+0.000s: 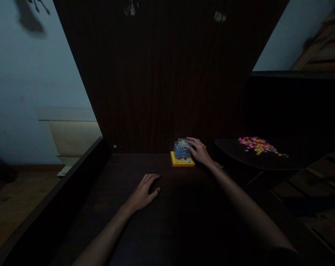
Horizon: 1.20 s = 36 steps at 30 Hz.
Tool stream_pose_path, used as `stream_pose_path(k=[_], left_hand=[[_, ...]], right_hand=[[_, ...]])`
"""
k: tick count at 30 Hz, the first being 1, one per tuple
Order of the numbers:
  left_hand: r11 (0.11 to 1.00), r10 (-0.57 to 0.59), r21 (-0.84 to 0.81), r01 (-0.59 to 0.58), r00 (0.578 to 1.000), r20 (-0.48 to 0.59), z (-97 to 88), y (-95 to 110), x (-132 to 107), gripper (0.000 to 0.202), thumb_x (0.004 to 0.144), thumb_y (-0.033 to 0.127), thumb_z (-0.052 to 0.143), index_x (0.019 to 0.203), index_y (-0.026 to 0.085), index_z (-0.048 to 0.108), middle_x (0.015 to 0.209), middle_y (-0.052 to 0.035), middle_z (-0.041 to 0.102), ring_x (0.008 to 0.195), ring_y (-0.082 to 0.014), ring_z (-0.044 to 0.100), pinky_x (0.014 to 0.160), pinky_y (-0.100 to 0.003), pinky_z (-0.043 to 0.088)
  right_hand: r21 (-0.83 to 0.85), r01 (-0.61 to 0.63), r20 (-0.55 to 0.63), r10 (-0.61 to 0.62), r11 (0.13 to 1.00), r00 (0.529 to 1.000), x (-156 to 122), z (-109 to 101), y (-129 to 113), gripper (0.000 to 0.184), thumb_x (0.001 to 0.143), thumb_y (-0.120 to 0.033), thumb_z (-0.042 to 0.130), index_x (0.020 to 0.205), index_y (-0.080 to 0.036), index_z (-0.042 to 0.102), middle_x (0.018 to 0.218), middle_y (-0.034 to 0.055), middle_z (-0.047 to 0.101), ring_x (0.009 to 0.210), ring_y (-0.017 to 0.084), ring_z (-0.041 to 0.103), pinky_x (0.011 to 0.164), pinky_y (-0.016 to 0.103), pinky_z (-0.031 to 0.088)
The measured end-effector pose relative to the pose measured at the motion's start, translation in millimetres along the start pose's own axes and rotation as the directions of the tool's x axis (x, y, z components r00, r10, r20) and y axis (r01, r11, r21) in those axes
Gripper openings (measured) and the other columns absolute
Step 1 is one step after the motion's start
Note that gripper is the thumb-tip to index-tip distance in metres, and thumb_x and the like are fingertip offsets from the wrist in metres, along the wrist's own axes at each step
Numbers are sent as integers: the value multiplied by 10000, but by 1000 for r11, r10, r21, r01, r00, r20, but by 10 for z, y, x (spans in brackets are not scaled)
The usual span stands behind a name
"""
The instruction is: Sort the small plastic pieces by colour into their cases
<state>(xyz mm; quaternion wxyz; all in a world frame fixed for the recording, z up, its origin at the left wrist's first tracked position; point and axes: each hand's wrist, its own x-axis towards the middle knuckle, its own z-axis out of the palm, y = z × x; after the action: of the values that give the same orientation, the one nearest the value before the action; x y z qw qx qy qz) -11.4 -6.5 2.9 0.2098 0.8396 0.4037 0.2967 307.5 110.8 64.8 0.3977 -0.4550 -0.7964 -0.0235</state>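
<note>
The right hand [199,150], fingers spread over the blue boxes [181,148] stacked on the yellow box [182,161], could topple them, while the left hand [144,192] lies flat on the dark table [170,221].

Two bare arms, no sleeves in view

Both forearms are uncovered from the lower edge of the frame up to the wrist, with no watch, band or glove showing. The left hand [144,191] and right hand [199,150] carry no rings that the dim light lets one make out.
</note>
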Motion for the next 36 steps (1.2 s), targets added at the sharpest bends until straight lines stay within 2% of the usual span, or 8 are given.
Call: stream_pose_path(k=[7, 21, 26, 30, 34, 36], left_hand=[[1000, -12, -13, 12, 1000, -16, -8, 7, 2, 404, 890, 328, 536, 1281, 228, 526, 1264, -99, 585, 1201, -247, 525, 1060, -450, 422], [1000, -9, -16, 9, 1000, -20, 9, -18, 6, 387, 891, 322, 535, 1269, 239, 529, 1248, -90, 597, 1192, -246, 531, 1076, -459, 405], [1000, -12, 0, 12, 1000, -10, 0, 4, 16, 384, 892, 317, 528, 1267, 233, 525, 1245, -84, 600, 1192, -238, 538, 1086, -446, 395], [1000, -21, 1, 21, 1000, -4, -9, 15, 17, 373, 895, 319, 522, 1255, 223, 531, 1238, -87, 600, 1186, -233, 541, 1071, -427, 410], [1000, -11, -2, 11, 1000, -5, 2, -2, 12, 370, 900, 327, 517, 1255, 226, 530, 1240, -87, 595, 1191, -233, 535, 1064, -418, 417], [1000, -7, -1, 7, 1000, -18, 12, -11, 12, 362, 898, 322, 520, 1247, 228, 537, 1234, -86, 599, 1184, -235, 538, 1065, -423, 414]], right_hand=[[-15, 3, -21, -4, 1000, 1000, 20, 20, 47, 301, 910, -370, 507, 1105, -233, 690, 1218, 101, 604, 1127, 269, 535, 965, 518, 441], [-33, -8, -3, 8, 999, 1000, 36, 15, 27, 314, 907, -389, 508, 1134, -249, 675, 1200, 84, 617, 1141, 275, 500, 987, 535, 417], [-31, -6, 19, 7, 999, 1000, 37, 5, 22, 377, 895, -384, 523, 1224, -227, 618, 1259, 101, 588, 1177, 285, 479, 1004, 537, 400], [-34, -8, -34, 7, 999, 999, 29, -49, -103, 454, 883, -385, 541, 1312, -236, 538, 1327, 107, 531, 1223, 296, 448, 1019, 549, 386], [-48, -12, -146, 5, 999, 989, -59, -114, -358, 421, 898, -358, 523, 1302, -240, 537, 1336, 115, 509, 1235, 297, 432, 1032, 552, 377], [-45, 8, -158, -15, 999, 987, -154, -114, -493, 394, 901, -341, 523, 1278, -233, 554, 1338, 116, 505, 1230, 290, 432, 1042, 537, 379]])
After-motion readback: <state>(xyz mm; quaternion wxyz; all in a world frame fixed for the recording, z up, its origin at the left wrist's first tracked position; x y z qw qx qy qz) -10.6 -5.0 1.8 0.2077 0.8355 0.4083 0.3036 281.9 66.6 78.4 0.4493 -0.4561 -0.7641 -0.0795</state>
